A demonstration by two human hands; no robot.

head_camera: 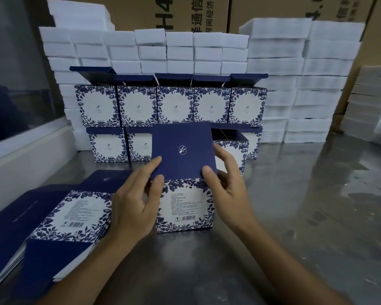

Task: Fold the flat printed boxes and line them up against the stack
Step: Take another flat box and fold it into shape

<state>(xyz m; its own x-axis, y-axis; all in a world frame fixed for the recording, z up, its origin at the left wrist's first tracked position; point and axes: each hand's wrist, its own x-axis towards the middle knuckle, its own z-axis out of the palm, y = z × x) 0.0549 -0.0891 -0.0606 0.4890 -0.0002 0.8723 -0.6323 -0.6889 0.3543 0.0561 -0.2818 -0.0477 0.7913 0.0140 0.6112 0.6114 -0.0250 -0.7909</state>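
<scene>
2 bare forearms; left hand [132, 201], right hand [228, 188]; no sleeves, gloves, rings, watch visible.

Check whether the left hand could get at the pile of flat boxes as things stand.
Probably yes. The flat boxes lie right beside the left hand with nothing between them, but that hand now holds the box being folded by its lid and would have to let go.

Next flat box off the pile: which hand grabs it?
Left, probably. The pile of flat boxes lies beside the left hand, which pinches the lid flap of the box being folded. The right hand grips the flap's far side, away from the pile.
</scene>
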